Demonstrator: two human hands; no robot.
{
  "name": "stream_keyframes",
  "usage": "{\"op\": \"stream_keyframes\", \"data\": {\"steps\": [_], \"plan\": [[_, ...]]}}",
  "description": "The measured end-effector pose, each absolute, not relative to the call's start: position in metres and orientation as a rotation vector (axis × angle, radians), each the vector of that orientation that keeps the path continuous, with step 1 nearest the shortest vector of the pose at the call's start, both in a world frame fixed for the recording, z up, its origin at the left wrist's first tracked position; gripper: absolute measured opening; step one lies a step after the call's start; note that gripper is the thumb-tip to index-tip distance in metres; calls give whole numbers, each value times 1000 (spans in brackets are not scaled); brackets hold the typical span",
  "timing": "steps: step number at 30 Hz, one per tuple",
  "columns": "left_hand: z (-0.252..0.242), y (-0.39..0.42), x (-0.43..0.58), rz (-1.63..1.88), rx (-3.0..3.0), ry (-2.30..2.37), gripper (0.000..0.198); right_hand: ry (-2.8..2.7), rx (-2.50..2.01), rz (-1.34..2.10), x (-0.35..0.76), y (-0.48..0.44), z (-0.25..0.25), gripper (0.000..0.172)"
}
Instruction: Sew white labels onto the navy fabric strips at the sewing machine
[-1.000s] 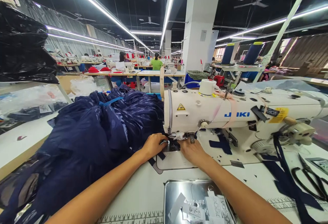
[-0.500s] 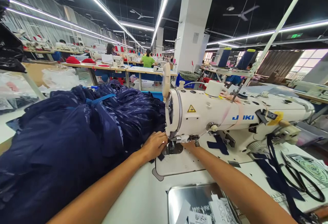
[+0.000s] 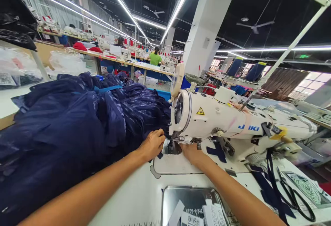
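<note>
My left hand (image 3: 153, 144) is beside the presser foot (image 3: 170, 145) of a white sewing machine (image 3: 207, 114), its fingers curled together. Whatever is between those fingertips is hidden. A large heap of navy fabric (image 3: 77, 129) lies just behind and left of this hand. My right hand (image 3: 191, 153) reaches under the machine head from the right, close to the metal needle plate (image 3: 177, 148). The machine head covers the fingers of that hand, so their grip does not show.
A metal tray (image 3: 165, 202) with white printed labels (image 3: 192, 219) sits at the front. Black scissors (image 3: 294, 195) and navy strips (image 3: 267, 184) lie to the right. A thread stand pole (image 3: 292, 43) rises behind. A person in green (image 3: 155, 59) sits further back.
The camera view has tilted and shifted. My left hand has drawn slightly left from the presser foot, and more of my right hand shows beside the needle plate.
</note>
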State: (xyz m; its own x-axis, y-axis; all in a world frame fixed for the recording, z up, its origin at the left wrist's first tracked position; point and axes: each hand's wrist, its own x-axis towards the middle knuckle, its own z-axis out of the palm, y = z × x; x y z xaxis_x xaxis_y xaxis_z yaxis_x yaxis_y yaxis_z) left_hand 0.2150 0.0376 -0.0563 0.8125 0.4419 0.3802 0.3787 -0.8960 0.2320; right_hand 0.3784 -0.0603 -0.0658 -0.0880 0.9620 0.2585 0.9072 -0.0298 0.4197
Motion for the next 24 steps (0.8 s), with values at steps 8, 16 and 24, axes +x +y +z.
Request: {"op": "stream_keyframes", "data": {"steps": [8, 16, 24], "plan": [[-55, 29, 215, 676, 2759, 847, 18, 2335, 1916, 538, 371, -101, -45, 44], [-50, 50, 232, 550, 2779, 815, 15, 2733, 1786, 537, 398, -90, -59, 29], [-49, 52, 236, 502, 2877, 668, 22, 2622, 1662, 609, 378, -94, -53, 19]]}}
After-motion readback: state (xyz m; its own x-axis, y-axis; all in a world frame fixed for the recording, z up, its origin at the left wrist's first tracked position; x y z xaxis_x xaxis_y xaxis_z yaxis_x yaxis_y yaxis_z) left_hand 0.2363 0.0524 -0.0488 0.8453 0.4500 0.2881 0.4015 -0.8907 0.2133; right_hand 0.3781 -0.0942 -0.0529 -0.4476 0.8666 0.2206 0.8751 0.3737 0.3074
